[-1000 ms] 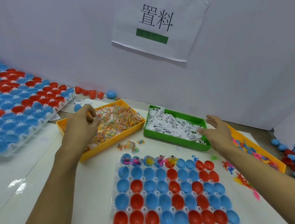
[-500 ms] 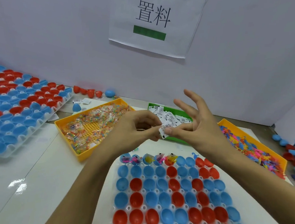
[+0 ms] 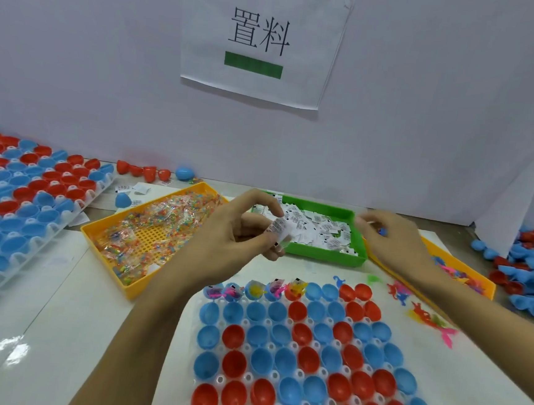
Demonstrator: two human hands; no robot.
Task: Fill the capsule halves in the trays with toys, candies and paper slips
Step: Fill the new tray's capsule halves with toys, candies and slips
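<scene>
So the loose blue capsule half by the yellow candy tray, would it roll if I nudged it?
Probably. The blue capsule half is rounded and lies on its side on the smooth table, so it would likely rock or skid. It looks thin, hollow plastic, so probably very light.

capsule halves [image 3: 305, 360]: glossy plastic, red and blue, in front of you
near tray [image 3: 276, 372]: translucent white plastic
paper slips [image 3: 318, 231]: matt printed paper
green bin [image 3: 325, 258]: smooth plastic
candies [image 3: 160, 222]: your clear shiny wrappers
surface [image 3: 54, 329]: glossy white
</scene>
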